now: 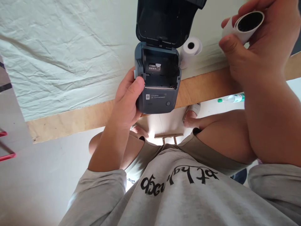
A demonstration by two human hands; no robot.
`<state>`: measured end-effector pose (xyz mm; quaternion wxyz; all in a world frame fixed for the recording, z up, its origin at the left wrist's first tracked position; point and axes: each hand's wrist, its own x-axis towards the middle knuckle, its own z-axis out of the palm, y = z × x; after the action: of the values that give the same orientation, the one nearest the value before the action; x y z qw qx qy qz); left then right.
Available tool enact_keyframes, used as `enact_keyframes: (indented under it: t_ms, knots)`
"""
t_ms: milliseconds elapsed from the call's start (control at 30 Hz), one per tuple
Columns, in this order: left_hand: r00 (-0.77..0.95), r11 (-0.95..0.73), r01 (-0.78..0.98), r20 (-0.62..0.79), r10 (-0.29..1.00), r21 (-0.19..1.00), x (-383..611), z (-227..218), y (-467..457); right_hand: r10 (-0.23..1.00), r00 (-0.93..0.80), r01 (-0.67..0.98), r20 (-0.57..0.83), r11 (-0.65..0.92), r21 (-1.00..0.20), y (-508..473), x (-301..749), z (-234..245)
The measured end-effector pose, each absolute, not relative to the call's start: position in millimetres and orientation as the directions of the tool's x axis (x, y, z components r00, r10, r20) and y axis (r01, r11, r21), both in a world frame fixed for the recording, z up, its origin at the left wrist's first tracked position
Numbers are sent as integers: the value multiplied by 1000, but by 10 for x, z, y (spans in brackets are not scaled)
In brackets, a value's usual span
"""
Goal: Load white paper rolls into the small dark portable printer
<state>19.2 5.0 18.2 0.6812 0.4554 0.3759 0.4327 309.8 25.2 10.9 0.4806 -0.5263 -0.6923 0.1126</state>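
Observation:
My left hand (pixel 128 97) grips the left side of a dark blue label printer (pixel 156 103), thumb on its front edge. The printer's black lid (pixel 166 23) is swung up, and no roll shows in its bay. At the upper right, my right hand (pixel 261 47) is closed around a white paper roll (pixel 245 28) with a wide, dark hollow core facing me. Another white paper roll (pixel 189 51), with a narrow core, stands on the cloth just right of the printer, its loose end curling outward.
A pale green, wrinkled cloth (pixel 70 56) covers the table, whose bare wooden edge (pixel 70 121) runs along the near side. Below, a bottle with a green cap (pixel 232 98) lies on the floor near my legs. Red bars (pixel 8 157) show at the far left.

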Motion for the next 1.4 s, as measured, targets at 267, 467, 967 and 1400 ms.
enact_keyframes:
  t_ms: [267, 467, 967, 1400]
  knots:
    - [366, 235, -261, -129, 921, 936, 198, 202, 44, 879, 163, 804, 448, 145, -576, 280, 3020, 145]
    - [367, 228, -270, -119, 922, 935, 194, 167, 61, 917, 149, 843, 371, 78, -532, 306, 3019, 168]
    - [325, 180, -312, -74, 943, 933, 216, 172, 63, 917, -98, 800, 387, 304, -518, 97, 2385, 231]
    - [366, 167, -382, -17, 931, 909, 204, 92, 51, 827, -275, 790, 491, 485, -374, 47, 2449, 137]
